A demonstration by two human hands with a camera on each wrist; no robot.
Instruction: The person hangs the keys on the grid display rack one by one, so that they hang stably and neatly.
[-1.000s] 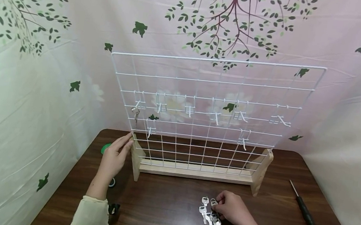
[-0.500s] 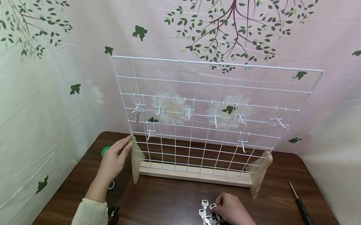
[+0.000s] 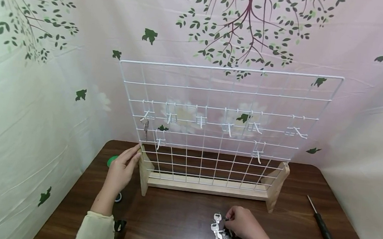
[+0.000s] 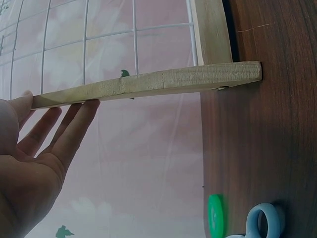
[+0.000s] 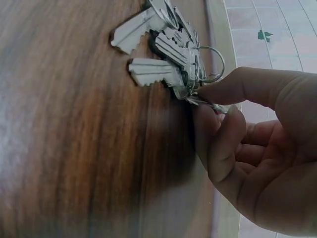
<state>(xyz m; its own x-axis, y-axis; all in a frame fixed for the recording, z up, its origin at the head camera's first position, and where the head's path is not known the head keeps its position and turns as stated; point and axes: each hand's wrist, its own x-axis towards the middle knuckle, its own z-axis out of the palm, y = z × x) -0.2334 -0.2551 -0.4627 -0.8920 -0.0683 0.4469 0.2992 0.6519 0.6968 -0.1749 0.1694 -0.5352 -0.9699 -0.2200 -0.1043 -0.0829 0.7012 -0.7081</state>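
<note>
A white wire grid [image 3: 228,100] with several hooks stands in a wooden base [image 3: 205,185] on a dark wooden table [image 3: 174,215]. One key [image 3: 146,127] hangs from the leftmost hook. My left hand [image 3: 127,161] lies flat with straight fingers against the base's left upright; in the left wrist view the fingers [image 4: 74,124] touch the wooden upright [image 4: 148,84]. My right hand [image 3: 231,220] is on a pile of silver keys [image 3: 222,237] in front of the stand. In the right wrist view its thumb and forefinger [image 5: 218,99] pinch one key of the bunch [image 5: 168,54].
A black-handled screwdriver [image 3: 321,228] lies at the table's right. A green cap [image 3: 112,160] and a small ring [image 3: 118,196] lie by the left hand, and a dark object [image 3: 120,225] by the left sleeve. A leaf-printed cloth hangs behind and at both sides.
The right hand has slid a little nearer over the key pile and closed its fingers on a key. The left hand stays on the upright.
</note>
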